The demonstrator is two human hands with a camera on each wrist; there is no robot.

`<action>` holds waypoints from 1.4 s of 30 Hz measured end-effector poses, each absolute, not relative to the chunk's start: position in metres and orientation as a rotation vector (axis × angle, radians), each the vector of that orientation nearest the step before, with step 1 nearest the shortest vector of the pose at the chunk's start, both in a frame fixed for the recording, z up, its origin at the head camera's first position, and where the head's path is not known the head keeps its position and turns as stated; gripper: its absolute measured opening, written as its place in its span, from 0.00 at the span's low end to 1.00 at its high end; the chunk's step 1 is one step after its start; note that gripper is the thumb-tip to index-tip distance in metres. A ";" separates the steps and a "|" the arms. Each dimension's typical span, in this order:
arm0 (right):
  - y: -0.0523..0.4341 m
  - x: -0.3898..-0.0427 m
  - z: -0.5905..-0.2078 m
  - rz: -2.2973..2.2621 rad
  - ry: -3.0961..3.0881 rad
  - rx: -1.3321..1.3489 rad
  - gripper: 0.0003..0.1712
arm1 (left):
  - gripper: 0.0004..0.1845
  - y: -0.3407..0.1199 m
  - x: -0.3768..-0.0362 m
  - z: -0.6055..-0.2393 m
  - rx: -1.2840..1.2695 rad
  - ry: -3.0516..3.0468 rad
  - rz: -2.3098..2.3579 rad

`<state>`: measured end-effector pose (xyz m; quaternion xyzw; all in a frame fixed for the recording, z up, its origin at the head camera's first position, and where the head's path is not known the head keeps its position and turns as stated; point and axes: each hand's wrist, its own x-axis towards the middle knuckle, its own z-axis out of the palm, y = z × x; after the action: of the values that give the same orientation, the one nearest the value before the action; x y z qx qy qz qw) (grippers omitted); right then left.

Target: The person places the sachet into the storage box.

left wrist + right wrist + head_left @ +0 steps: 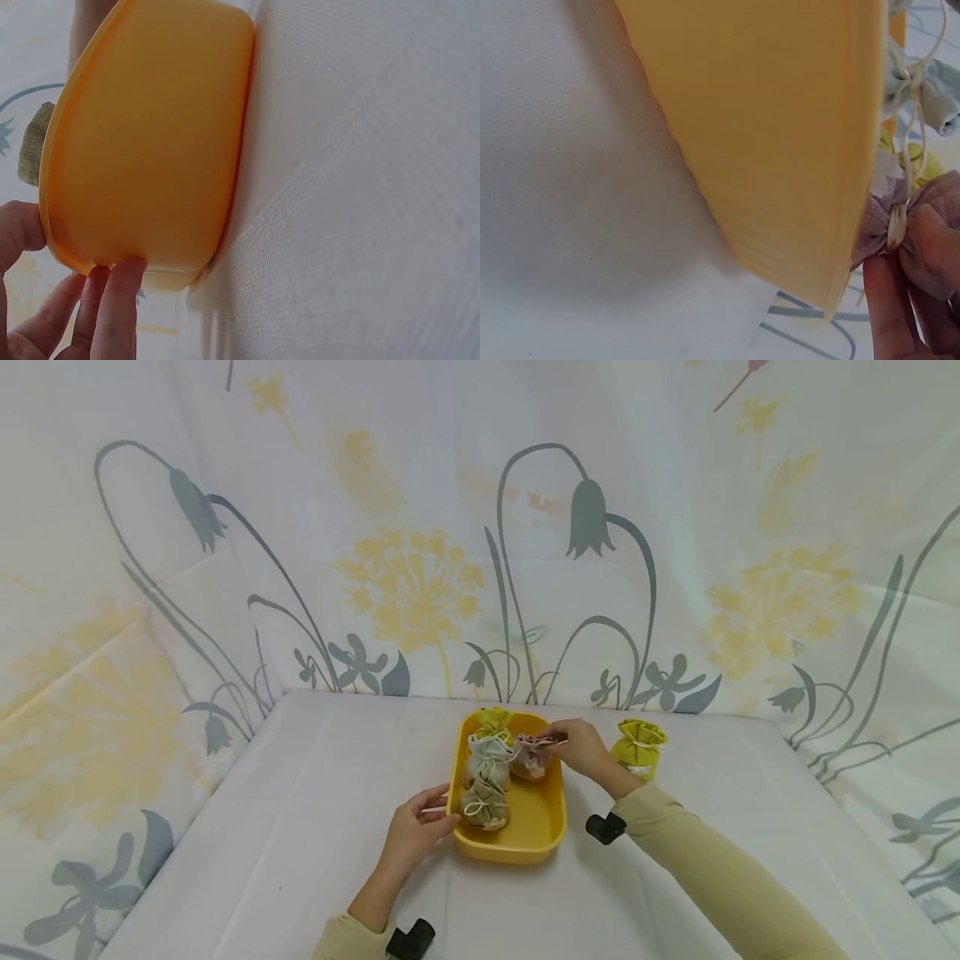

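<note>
A yellow plastic basin (536,831) stands on the white-covered table. My left hand (411,828) holds its left side, thumb at the rim and fingers against the outer wall (150,150). At the basin's right edge, my right hand (579,745) pinches a mauve drawstring pouch (531,765) by its gathered neck; the pouch's lower part is inside the basin. Along the left inside sit a yellow-green pouch (493,722) at the back, a pale grey-blue pouch (486,765) in the middle and an olive pouch (483,808) in front.
Another yellow-green drawstring pouch (639,745) stands on the table right of the basin, behind the right forearm. A flower-printed white cloth (420,485) hangs behind the table. Each wrist wears a small black device (605,828).
</note>
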<state>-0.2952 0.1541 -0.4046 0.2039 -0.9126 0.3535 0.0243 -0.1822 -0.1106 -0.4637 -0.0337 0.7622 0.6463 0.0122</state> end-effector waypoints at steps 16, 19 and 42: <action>0.190 -0.268 -0.392 1.371 -2.725 0.421 0.17 | 0.28 -0.110 -0.183 -0.464 -0.104 2.377 2.014; 0.197 -0.262 -0.392 1.365 -2.707 0.405 0.17 | 0.28 -0.110 -0.183 -0.464 -0.097 2.388 2.008; 0.266 -0.239 -0.404 1.127 -2.449 0.260 0.16 | 0.27 -0.109 -0.182 -0.463 -0.104 2.394 1.996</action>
<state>-0.2393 0.2660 -0.4040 0.0937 -0.8831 0.4063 0.2150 -0.1819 -0.1094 -0.4631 -0.0333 0.7675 0.6401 0.0115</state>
